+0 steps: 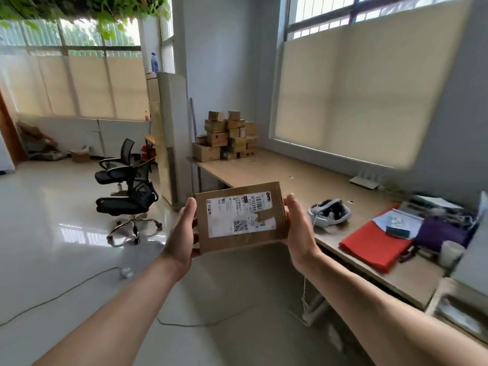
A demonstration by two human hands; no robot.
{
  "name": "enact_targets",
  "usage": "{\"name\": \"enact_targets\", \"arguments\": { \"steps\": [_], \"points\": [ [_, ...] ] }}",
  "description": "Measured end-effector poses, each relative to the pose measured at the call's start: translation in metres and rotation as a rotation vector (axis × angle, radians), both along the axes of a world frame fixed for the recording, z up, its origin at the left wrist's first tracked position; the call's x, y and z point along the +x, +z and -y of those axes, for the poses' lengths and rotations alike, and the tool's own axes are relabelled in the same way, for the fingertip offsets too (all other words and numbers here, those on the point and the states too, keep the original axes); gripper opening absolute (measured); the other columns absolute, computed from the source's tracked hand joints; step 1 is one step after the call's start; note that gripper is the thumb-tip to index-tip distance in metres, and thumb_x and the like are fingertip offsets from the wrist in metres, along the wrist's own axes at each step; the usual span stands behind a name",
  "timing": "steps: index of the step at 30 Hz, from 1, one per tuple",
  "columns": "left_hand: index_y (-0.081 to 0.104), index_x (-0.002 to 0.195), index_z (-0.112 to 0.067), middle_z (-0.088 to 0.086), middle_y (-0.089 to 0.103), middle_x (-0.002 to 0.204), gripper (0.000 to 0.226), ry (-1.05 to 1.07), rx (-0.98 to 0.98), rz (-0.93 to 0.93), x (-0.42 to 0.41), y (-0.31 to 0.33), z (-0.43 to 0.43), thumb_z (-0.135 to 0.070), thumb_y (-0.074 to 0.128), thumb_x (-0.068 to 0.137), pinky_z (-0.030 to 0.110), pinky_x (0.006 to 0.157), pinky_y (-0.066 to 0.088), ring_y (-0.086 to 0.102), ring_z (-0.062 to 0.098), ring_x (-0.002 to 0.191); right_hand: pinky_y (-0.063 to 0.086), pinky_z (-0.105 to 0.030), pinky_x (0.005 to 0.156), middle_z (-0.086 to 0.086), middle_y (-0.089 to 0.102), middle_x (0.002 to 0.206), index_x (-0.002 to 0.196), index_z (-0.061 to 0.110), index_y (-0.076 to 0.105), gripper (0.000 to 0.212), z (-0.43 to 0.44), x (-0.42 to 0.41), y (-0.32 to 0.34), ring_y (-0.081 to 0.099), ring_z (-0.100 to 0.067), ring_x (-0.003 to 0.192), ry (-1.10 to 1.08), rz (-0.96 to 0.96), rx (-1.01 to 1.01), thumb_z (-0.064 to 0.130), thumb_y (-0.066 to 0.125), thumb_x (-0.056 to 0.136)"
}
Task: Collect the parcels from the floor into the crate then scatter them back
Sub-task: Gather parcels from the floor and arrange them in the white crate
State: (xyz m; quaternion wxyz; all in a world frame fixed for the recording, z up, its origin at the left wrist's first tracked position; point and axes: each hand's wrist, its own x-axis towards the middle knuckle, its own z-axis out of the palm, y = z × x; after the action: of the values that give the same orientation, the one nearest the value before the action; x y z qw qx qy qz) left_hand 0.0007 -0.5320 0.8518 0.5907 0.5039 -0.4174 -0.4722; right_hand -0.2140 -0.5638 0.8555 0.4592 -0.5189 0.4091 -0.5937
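Note:
A flat brown cardboard parcel (241, 216) with a white shipping label and a QR code is held up in front of me at chest height. My left hand (184, 231) grips its left edge, thumb on top and fingers underneath. Its right edge is held the same way by my right hand (297, 225). No crate is in view, and no other parcels lie on the visible floor.
A long wooden desk (277, 170) runs along the right wall, with a stack of several small cardboard boxes (227, 136) at its far end. Nearer on it lie a white headset (328, 212), a red folder (372, 244) and papers. Two black office chairs (126, 191) stand at left; a cable (79, 285) crosses the glossy floor.

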Motion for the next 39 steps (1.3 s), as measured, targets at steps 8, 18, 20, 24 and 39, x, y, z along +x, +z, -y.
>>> {"name": "enact_targets", "arguments": {
  "steps": [8,18,20,24,39],
  "points": [
    [0.057,0.135,-0.029,0.008,0.07,0.124,0.094,-0.317,-0.017,-0.034,-0.048,0.007,0.024,-0.093,0.043,0.067,0.04,0.074,0.057,0.067,0.03,0.114,0.059,-0.05,0.085,-0.017,0.076,0.109,0.12,0.016,0.063,0.091,-0.034,-0.05,0.007,0.074,-0.036,0.102,-0.264,-0.02,-0.051,0.087,0.051,0.065],
    [0.057,0.135,-0.034,0.008,0.066,0.129,0.103,-0.555,0.009,-0.113,-0.138,0.01,0.017,-0.097,0.055,0.054,0.058,0.091,0.055,0.065,0.034,0.115,0.058,-0.061,0.093,-0.009,0.076,0.114,0.135,0.013,0.055,0.102,-0.093,-0.129,0.015,0.075,-0.03,0.104,-0.492,-0.09,-0.082,0.092,0.055,0.069],
    [0.057,0.134,-0.035,0.009,0.066,0.129,0.107,-0.601,0.014,-0.11,-0.156,0.01,0.016,-0.098,0.056,0.048,0.06,0.091,0.055,0.065,0.035,0.114,0.059,-0.061,0.092,-0.009,0.076,0.114,0.133,0.012,0.056,0.111,-0.1,-0.145,0.013,0.075,-0.031,0.104,-0.534,-0.1,-0.074,0.098,0.057,0.063],
    [0.056,0.134,-0.034,0.012,0.066,0.128,0.1,-0.678,0.026,-0.115,-0.195,0.008,0.013,-0.096,0.052,0.056,0.05,0.076,0.061,0.067,0.036,0.111,0.058,-0.061,0.093,-0.003,0.077,0.108,0.126,0.018,0.058,0.101,-0.117,-0.175,0.012,0.076,-0.027,0.101,-0.607,-0.103,-0.07,0.096,0.055,0.062],
    [0.051,0.131,-0.034,0.015,0.062,0.129,0.066,-0.828,0.073,-0.034,-0.379,0.005,-0.022,-0.076,0.044,0.08,0.043,0.065,0.061,0.065,0.038,0.111,0.062,-0.053,0.088,-0.011,0.074,0.114,0.133,0.012,0.054,0.122,-0.182,-0.345,-0.005,0.075,-0.029,0.103,-0.735,-0.101,-0.03,0.102,0.059,0.051]
  ]
}}
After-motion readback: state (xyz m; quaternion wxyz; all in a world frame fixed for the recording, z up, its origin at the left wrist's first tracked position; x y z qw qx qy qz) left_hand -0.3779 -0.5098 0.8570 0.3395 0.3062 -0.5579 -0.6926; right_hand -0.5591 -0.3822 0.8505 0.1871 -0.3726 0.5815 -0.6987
